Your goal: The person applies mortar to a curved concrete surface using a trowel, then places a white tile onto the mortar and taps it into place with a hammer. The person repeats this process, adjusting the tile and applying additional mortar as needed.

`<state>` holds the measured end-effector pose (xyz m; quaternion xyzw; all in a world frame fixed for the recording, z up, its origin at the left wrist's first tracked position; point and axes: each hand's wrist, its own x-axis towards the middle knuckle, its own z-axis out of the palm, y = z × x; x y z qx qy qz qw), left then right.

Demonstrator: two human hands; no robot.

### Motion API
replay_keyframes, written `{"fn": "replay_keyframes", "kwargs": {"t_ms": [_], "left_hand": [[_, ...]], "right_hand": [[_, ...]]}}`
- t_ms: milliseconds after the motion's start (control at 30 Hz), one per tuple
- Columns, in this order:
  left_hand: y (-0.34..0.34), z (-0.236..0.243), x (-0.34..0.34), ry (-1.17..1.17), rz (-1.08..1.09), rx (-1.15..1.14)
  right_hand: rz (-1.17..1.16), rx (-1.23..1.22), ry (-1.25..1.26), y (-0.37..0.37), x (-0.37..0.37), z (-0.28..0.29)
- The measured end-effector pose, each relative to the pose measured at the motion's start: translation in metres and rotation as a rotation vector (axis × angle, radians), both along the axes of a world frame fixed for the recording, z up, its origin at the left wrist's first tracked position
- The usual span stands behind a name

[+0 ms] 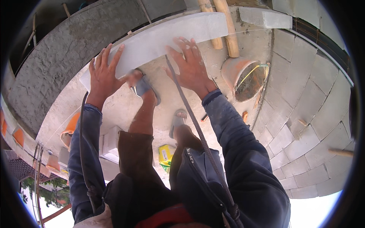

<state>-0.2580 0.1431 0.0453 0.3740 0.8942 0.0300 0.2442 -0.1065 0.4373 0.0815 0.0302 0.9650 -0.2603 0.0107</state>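
Note:
A long pale grey lightweight concrete block [171,32] lies across the top of the view, along a rough grey concrete surface. My left hand [104,74] lies on its left end, fingers stretched out and spread. Farther right, my right hand [188,68] rests its spread fingertips on the block's near edge. Neither hand is closed around anything. Two dark cords [190,106] hang from my clothing past my forearms, one ending near the right hand. The block's underside and far face are hidden.
Bamboo poles [230,34] stand by the block's right end, near another pale block [266,17]. An orange bucket [232,72] holds grey mortar. A block wall [304,114] rises at right. A yellow-green bag [166,155] lies by my feet; pale blocks [111,142] and a second orange bucket [70,127] are left.

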Motion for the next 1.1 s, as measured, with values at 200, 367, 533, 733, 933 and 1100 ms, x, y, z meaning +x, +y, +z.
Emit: {"fn": "replay_keyframes", "kwargs": {"t_ms": [200,367,533,733,933,1100], "left_hand": [[0.028,-0.014,0.027,0.229,-0.084,-0.025],[0.056,-0.037,0.046,0.383,-0.111,0.111],[0.071,-0.043,0.053,0.466,-0.123,0.078],[0.082,-0.041,0.063,0.503,-0.129,-0.003],[0.066,-0.035,0.066,0.493,-0.085,-0.012],[0.074,-0.035,0.063,0.517,-0.067,0.034]], "right_hand": [[-0.618,-0.518,-0.621,-0.009,0.251,-0.072],[-1.083,0.010,-0.987,0.016,0.520,-0.167],[-1.369,-0.025,-0.682,0.014,0.571,-0.229],[-1.615,-0.004,-0.416,0.012,0.615,-0.271],[-1.439,-0.503,-0.163,-0.018,0.614,-0.246],[-1.255,-0.754,-0.164,0.002,0.546,-0.254]]}}
